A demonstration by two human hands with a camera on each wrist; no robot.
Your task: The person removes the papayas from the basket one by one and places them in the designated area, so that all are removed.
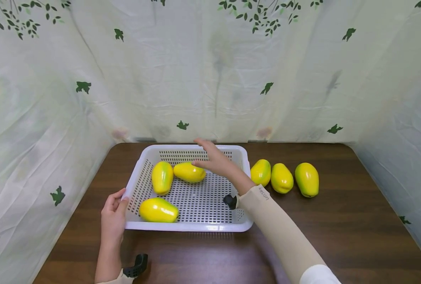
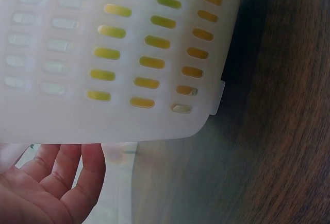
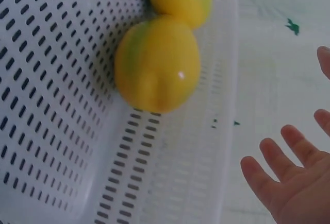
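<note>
A white perforated plastic basket (image 1: 174,227) stands on the brown table. Three glossy yellow, green-tinged, papaya-like fruits lie inside: an upright-lying one (image 1: 162,178) at the back left, a sideways one (image 1: 189,173) beside it, another (image 1: 158,210) at the front left. At the basket's left side my left hand (image 1: 113,215) grips the rim, thumb on top; in the left wrist view its fingers (image 2: 93,175) curl at the rim's edge. My right hand (image 1: 215,159) is over the basket's back half, fingers spread and holding nothing. In the right wrist view its fingers (image 3: 276,159) are apart from the fruit (image 3: 157,64).
Three more such fruits stand in a row right of the basket: one (image 1: 261,172) close to its wall, one (image 1: 282,178) beside that, and one (image 1: 307,180) farther right. A pale curtain (image 1: 203,79) with leaf prints surrounds the table (image 1: 356,221) behind and at the sides.
</note>
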